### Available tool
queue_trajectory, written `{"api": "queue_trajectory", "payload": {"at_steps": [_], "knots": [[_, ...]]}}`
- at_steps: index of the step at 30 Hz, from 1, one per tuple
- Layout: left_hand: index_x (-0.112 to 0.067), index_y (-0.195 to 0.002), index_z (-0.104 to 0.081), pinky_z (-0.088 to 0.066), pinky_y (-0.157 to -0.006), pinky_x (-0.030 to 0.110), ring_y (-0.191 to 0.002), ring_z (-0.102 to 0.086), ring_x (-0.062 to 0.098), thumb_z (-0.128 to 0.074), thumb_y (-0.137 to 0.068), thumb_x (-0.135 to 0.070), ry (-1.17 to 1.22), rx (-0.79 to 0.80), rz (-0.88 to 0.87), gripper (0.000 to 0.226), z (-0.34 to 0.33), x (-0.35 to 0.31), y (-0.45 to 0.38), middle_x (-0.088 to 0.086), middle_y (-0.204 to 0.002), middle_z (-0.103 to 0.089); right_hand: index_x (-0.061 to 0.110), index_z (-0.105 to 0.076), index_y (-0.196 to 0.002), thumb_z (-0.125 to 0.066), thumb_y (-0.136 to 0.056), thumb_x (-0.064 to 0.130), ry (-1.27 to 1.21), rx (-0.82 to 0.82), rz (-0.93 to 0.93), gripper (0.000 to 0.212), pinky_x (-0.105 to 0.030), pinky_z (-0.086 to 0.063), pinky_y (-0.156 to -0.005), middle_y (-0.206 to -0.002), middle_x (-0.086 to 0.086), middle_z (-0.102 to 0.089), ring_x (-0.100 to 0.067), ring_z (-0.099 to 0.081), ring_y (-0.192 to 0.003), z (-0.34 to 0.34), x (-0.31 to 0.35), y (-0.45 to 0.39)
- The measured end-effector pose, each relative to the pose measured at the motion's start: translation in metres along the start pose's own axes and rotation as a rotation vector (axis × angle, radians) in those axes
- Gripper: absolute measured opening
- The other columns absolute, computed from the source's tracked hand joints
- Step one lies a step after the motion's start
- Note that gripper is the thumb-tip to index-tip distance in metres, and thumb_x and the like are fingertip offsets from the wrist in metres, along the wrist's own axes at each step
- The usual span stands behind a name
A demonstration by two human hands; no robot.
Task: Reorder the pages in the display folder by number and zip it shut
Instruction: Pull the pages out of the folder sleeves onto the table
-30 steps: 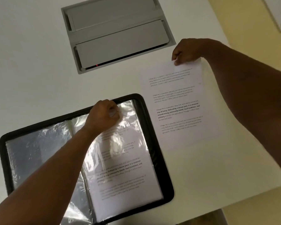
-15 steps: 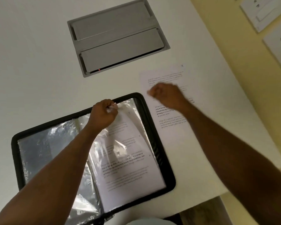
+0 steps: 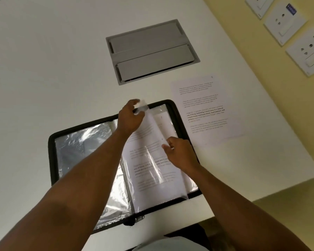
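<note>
Display folder (image 3: 52,160) lay open on the white worktop (image 3: 43,69), both hands at its right-hand sleeves.
The left hand (image 3: 130,117) pinched the top corner of a raised plastic sleeve (image 3: 149,142); the right hand (image 3: 179,153), fingers loosely curled, touched that sleeve's free edge. A loose printed page (image 3: 205,109) lay flat just right of the folder, near a grey hatch (image 3: 151,51).

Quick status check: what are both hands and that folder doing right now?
Left hand pinches top of a plastic sleeve, lifting it. Right hand touches the sleeve's edge. Display folder open, unzipped. Loose page on table beside it. Nothing blocking.
</note>
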State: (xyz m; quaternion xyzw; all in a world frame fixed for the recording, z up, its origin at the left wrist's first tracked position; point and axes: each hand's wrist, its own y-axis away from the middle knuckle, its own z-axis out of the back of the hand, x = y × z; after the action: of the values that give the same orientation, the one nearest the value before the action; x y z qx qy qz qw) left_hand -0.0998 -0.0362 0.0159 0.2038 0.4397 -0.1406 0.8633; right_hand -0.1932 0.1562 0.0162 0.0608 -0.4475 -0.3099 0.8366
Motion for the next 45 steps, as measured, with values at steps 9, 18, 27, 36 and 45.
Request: {"api": "queue_trajectory", "payload": {"at_steps": [9,18,27,36,45], "knots": [[-0.016,-0.138,-0.049,-0.041,-0.1,0.03,-0.122,-0.054,0.026,-0.064,-0.089,-0.027,-0.278,0.159,0.13,0.052,0.033,0.053,0.056,0.009,-0.135,-0.056,0.003,-0.063,-0.094,-0.074,-0.084,0.037,-0.161,-0.113,-0.29,0.037,-0.031,-0.049,-0.076,-0.085,-0.003,-0.055,-0.027,-0.06,-0.09,0.005,0.002,-0.013],[-0.013,-0.134,-0.052,-0.037,-0.106,0.032,-0.129,-0.046,0.025,-0.065,-0.09,-0.026,-0.303,0.234,0.052,0.048,0.027,0.068,0.078,0.008,-0.143,-0.048,0.009,-0.064,-0.074,-0.058,-0.097,0.025,0.232,-0.174,-0.249,0.029,-0.027,-0.043,-0.07,-0.076,-0.003,-0.063,-0.02,-0.062,-0.073,-0.004,0.015,-0.01],[-0.013,-0.13,-0.055,-0.039,-0.097,0.028,-0.122,-0.051,0.022,-0.064,-0.089,-0.024,-0.329,0.228,-0.025,0.044,0.027,0.079,0.091,0.007,-0.137,-0.054,-0.006,-0.068,-0.096,-0.08,-0.071,0.005,0.853,-0.235,-0.093,0.03,-0.025,-0.047,-0.046,-0.067,-0.012,-0.067,-0.022,-0.066,-0.056,-0.024,0.029,0.019],[-0.021,-0.09,-0.072,-0.059,-0.081,0.036,-0.083,-0.07,0.013,-0.063,-0.088,-0.05,0.212,0.258,0.119,0.03,0.012,0.014,0.116,-0.003,-0.095,-0.073,0.005,-0.068,-0.076,-0.088,-0.068,0.019,0.733,-0.479,0.207,0.026,-0.028,-0.046,-0.051,-0.065,-0.01,-0.065,-0.023,-0.06,-0.053,-0.034,0.051,0.03],[-0.005,-0.089,-0.066,-0.06,-0.069,0.028,-0.066,-0.072,0.017,-0.078,-0.079,-0.035,0.372,0.015,0.509,0.033,0.006,0.004,0.102,0.01,-0.082,-0.073,0.014,-0.064,-0.11,-0.066,-0.088,0.044,0.469,-0.325,0.091,0.037,-0.03,-0.056,-0.07,-0.099,-0.004,-0.07,-0.019,-0.067,-0.082,-0.033,0.06,0.029]]}}
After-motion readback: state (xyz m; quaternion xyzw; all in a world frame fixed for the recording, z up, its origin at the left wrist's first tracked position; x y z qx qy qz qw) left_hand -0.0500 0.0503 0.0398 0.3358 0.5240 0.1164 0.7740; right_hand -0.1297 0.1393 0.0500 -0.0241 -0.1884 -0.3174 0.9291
